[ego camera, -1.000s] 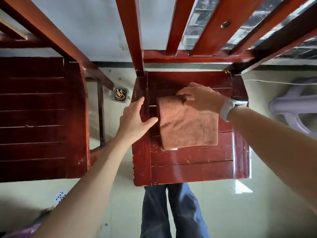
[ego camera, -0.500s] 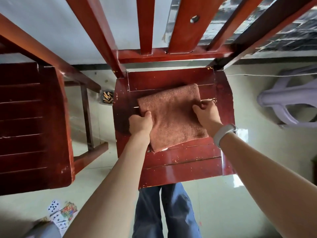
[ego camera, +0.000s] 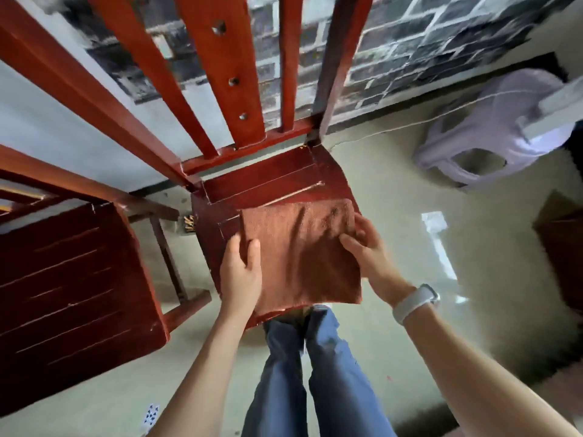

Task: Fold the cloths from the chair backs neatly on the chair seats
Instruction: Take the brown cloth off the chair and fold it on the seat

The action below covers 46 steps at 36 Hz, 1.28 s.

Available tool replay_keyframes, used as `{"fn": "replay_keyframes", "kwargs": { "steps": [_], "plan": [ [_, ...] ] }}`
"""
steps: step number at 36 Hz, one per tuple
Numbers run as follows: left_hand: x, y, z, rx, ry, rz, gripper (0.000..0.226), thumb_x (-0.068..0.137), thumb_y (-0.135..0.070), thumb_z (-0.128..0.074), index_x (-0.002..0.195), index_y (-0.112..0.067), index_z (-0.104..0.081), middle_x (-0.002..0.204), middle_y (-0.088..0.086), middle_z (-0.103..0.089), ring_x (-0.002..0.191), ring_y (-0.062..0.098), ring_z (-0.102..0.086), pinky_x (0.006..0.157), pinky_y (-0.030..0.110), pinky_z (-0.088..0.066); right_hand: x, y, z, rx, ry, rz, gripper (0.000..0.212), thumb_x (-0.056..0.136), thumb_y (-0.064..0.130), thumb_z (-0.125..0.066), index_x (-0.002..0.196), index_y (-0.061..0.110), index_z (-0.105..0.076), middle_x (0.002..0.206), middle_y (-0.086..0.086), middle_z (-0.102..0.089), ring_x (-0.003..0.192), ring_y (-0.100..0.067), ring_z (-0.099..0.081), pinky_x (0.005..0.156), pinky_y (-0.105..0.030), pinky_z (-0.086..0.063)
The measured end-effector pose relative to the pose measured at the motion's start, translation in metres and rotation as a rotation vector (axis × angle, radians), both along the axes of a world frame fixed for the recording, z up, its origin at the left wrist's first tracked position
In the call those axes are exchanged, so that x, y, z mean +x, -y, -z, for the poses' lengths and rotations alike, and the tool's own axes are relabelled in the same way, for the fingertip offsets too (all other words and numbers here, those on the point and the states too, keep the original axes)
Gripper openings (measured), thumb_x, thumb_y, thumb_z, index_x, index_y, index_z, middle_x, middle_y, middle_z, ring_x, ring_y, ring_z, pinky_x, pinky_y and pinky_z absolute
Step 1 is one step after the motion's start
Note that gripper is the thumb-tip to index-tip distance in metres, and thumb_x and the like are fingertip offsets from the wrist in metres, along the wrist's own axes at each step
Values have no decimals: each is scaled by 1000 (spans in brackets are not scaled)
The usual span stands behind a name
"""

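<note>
A folded brown cloth (ego camera: 296,250) is held just above the front part of the red wooden chair seat (ego camera: 268,181). My left hand (ego camera: 241,272) grips its left edge, thumb on top. My right hand (ego camera: 367,250) grips its right edge, with a white band on the wrist. The cloth's near edge hangs past the seat's front rim and hides most of the seat. The chair's slatted back (ego camera: 220,67) rises behind and carries no cloth in view.
A second red wooden chair (ego camera: 69,285) stands close on the left. A lavender plastic stool (ego camera: 492,134) lies at the right by a brick-pattern wall. Playing cards (ego camera: 151,414) lie on the floor. My legs in blue jeans (ego camera: 303,373) stand at the seat's front.
Both hands have taken the folded cloth by its sides and lifted it toward me, off the middle of the seat. The view has swung, so the chair sits tilted and further left.
</note>
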State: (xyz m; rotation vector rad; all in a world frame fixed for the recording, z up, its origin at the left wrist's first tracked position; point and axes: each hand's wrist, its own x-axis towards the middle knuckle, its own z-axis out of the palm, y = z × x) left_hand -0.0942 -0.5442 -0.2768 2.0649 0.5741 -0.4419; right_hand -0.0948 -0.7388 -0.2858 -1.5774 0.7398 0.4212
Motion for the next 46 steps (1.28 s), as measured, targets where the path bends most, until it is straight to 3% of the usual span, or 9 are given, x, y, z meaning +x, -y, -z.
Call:
{"fn": "replay_keyframes", "kwargs": {
  "steps": [3,9,14,17,21,28,35,46],
  "plan": [
    [-10,21,-34,9,41,114,46,97,-23,-42,139,-5,-35,143,12,-40,132,22,-36,99,18,-23,-33,20,-43,-16,52,97,34,86,9,-56,107,35,-52,91,5,-59,87,-14,-57,77,-22,-45],
    [-31,101,-100,-48,155,340,41,95,-13,-45,136,-8,-41,139,9,-45,129,21,-40,97,13,-22,-101,83,-114,-103,159,384,38,90,2,-51,122,22,-45,100,4,-57,79,-9,-57,71,-16,-49],
    [-41,201,-142,-82,263,535,35,93,-9,-49,128,-5,-49,129,12,-54,114,18,-50,88,8,-26,-151,160,-154,-201,256,617,27,92,6,-50,115,20,-48,102,-4,-60,79,-12,-57,75,-20,-47],
    [-56,269,-156,-121,291,620,33,92,-12,-50,125,-9,-53,122,7,-59,97,12,-55,80,13,-35,-183,218,-170,-291,273,739,18,92,8,-50,108,18,-52,97,-6,-60,86,-15,-57,78,-24,-46],
    [-85,370,-175,-181,309,666,31,91,-12,-52,122,-12,-56,113,1,-62,94,11,-56,85,22,-42,-227,303,-190,-397,257,826,15,90,8,-52,102,17,-54,91,0,-60,86,-15,-57,79,-30,-46],
    [-137,535,-198,-302,308,844,30,90,-13,-53,120,-15,-57,101,-6,-60,93,14,-60,86,25,-46,-307,434,-215,-538,232,994,16,90,14,-52,106,15,-55,93,7,-59,91,-12,-57,84,-30,-46],
    [-162,665,-202,-386,297,1051,30,90,-11,-54,120,-12,-57,105,0,-62,92,14,-60,89,30,-48,-353,528,-221,-596,218,1186,19,90,12,-53,109,14,-55,96,0,-60,87,-10,-55,71,-11,-40],
    [-151,887,-191,-383,287,1221,31,89,-15,-54,120,-16,-58,102,-2,-63,80,9,-58,85,26,-47,-349,721,-207,-608,186,1331,20,92,15,-51,111,13,-53,101,3,-57,94,-11,-55,84,-28,-46]
  ]
}}
